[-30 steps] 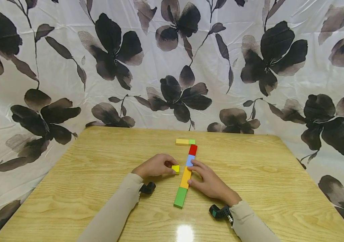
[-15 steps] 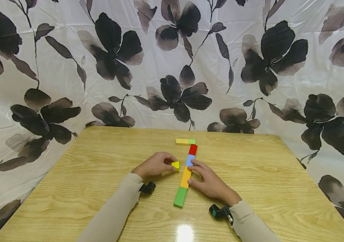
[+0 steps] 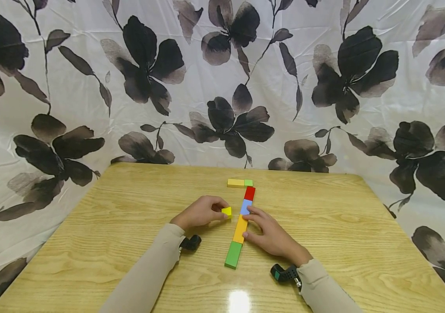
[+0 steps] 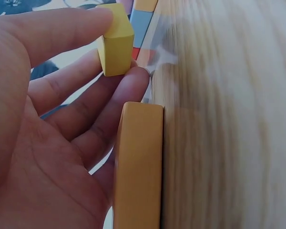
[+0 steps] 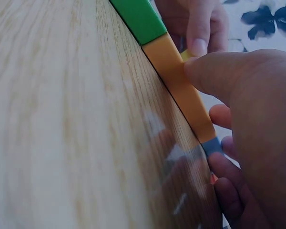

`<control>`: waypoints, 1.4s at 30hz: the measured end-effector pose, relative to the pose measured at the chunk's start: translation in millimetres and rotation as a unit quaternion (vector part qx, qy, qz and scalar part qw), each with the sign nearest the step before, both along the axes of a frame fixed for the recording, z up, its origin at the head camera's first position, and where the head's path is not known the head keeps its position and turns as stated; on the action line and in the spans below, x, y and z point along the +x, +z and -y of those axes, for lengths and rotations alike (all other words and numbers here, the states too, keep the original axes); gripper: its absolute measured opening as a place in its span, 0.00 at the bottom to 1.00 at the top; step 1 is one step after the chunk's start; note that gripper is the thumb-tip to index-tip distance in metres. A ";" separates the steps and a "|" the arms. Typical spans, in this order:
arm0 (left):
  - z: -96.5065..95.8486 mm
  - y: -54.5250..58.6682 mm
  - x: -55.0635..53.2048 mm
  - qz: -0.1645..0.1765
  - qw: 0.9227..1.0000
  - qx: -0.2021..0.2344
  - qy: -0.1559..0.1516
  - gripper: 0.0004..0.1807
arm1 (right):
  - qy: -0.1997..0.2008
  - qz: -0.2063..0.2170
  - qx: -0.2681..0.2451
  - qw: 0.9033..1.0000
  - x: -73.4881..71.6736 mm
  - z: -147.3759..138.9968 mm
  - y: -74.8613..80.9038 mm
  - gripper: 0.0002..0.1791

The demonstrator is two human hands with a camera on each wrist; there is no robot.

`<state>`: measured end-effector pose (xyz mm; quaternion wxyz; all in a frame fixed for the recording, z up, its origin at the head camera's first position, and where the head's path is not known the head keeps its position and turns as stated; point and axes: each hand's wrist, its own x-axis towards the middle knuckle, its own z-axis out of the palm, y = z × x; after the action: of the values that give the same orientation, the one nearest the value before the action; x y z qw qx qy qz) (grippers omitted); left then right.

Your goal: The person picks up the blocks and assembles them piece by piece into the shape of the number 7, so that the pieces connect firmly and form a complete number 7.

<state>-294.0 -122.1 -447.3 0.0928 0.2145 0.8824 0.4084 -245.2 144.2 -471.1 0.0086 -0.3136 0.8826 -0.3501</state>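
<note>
A small yellow block (image 3: 226,211) is pinched between thumb and fingers of my left hand (image 3: 202,211), just left of a row of blocks. Running toward me, the row has a red block (image 3: 249,193), a light blue block (image 3: 245,207), a long orange block (image 3: 240,229) and a green block (image 3: 233,254). My right hand (image 3: 271,234) rests along the row's right side, thumb at the orange block and fingertips by the blue one. In the left wrist view, another orange block (image 4: 142,167) lies close to the left palm; the hand hides it from the head camera.
Beyond the red block, a pale yellow block (image 3: 235,183) and a light green block (image 3: 248,183) lie end to end across the row. The wooden table (image 3: 324,208) ends at a floral cloth (image 3: 285,87) hanging behind it.
My left hand has raised the yellow block slightly and moved it a little away from me, tilting it. The right hand and the row have stayed in place.
</note>
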 end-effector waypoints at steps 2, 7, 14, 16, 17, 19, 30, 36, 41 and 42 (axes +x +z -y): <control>0.6 0.3 0.1 0.001 1.000 0.000 0.001 0.16 | 0.000 -0.001 0.000 1.000 -0.4 -0.1 -0.6 0.29; 1.6 1.2 0.1 -0.003 1.000 0.001 -0.004 0.16 | 0.002 0.004 -0.004 1.000 -0.5 -0.1 0.2 0.30; 2.0 0.6 0.7 0.005 1.000 0.006 -0.002 0.16 | 0.000 0.007 -0.001 1.000 0.3 0.0 0.9 0.30; 2.0 0.2 1.0 0.005 1.000 0.005 0.000 0.17 | 0.000 0.008 0.000 1.000 0.6 -0.1 1.0 0.30; 2.1 0.1 1.0 0.005 1.000 0.004 0.001 0.17 | 0.000 0.009 0.000 1.000 0.7 -0.2 0.9 0.30; 2.4 0.0 0.6 0.004 1.000 0.003 0.003 0.17 | 0.000 0.009 -0.002 1.000 0.6 -0.3 0.4 0.30; 3.4 0.9 -5.9 -0.018 1.000 -0.006 0.015 0.16 | -0.001 0.010 0.003 1.000 0.6 1.4 2.0 0.30; 6.4 0.6 -13.3 -0.021 0.999 -0.005 0.035 0.16 | -0.005 0.013 0.006 1.000 0.9 1.6 3.1 0.30; 7.9 1.0 -19.5 -0.022 0.999 0.000 0.036 0.16 | -0.006 0.011 0.007 1.000 0.5 1.0 2.0 0.30; 8.2 1.0 -20.2 -0.022 0.999 0.000 0.035 0.16 | -0.006 0.011 0.007 1.000 0.4 1.1 1.5 0.30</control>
<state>-314.2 -130.3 -446.3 0.0590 0.1924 0.8910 0.4069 -244.7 143.1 -469.5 0.0187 -0.3047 0.8866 -0.3474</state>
